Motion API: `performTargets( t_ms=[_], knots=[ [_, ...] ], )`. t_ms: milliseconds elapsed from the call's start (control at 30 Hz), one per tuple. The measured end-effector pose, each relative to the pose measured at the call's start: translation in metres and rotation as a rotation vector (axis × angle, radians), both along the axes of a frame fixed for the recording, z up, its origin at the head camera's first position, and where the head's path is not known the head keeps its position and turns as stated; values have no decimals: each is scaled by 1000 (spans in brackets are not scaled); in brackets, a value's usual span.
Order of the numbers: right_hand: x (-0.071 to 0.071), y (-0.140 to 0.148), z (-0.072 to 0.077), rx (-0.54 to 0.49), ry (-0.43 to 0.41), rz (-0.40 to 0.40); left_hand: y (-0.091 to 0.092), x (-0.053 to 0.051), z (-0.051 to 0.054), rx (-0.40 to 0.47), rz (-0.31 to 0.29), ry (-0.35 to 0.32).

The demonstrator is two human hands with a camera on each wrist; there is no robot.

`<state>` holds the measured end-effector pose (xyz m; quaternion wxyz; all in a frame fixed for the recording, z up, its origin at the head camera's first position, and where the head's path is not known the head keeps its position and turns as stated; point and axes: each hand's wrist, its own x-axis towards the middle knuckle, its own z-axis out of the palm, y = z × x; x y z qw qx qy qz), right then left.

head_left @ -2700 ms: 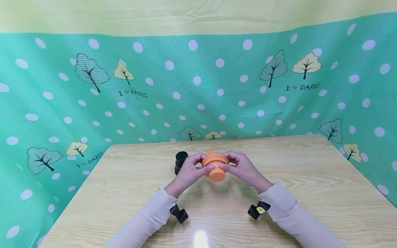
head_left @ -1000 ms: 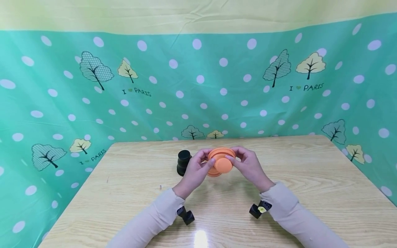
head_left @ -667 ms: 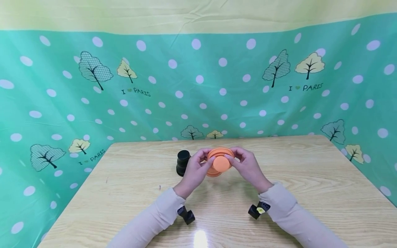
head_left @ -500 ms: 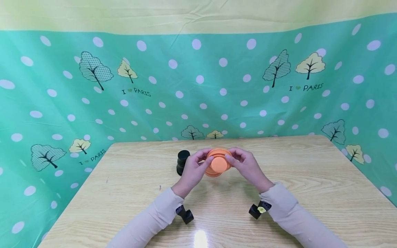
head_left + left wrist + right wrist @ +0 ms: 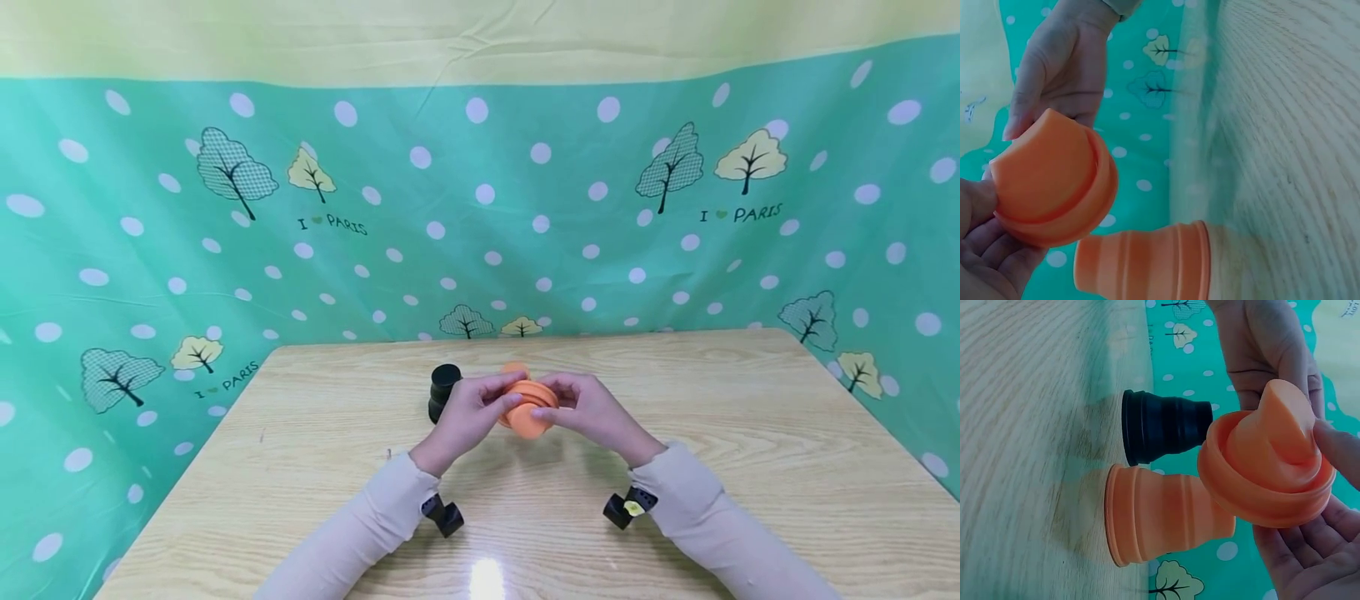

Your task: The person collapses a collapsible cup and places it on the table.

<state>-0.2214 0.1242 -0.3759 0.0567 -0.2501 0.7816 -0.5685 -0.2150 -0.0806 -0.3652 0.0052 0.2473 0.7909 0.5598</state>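
Both hands grip one orange collapsible cup (image 5: 528, 421), held upside down above the table with thumbs on the near side and fingers behind. My left hand (image 5: 467, 414) has it from the left, my right hand (image 5: 592, 410) from the right. In the right wrist view its narrow end is squashed and tilted inside the wide rim ring. Behind it a second orange cup (image 5: 1166, 515) stands rim down on the table; in the head view only its top shows above the hands. A black collapsible cup (image 5: 446, 379), also rim down, stands just left of it.
The wooden table (image 5: 315, 467) ends at a green dotted curtain (image 5: 525, 250) behind. Black wrist cameras hang below both sleeves, the left camera (image 5: 450, 520) and the right camera (image 5: 618, 512). A small mark (image 5: 389, 454) lies on the tabletop left of the hands.
The held cup has dropped slightly, and its base now tips further down and nearer. The orange cup behind now shows above it instead of below. Both hands keep their grip; the black cup has not moved.
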Motion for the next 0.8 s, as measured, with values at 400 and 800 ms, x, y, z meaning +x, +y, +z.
performTargets(
  t_ms=[400,800],
  knots=[
    [0,0,2,5,-44,12,-1,-8,-11,20,-9,44],
    [0,2,2,-136,-76,11,-3,-13,-12,195,-83,-123]
  ],
)
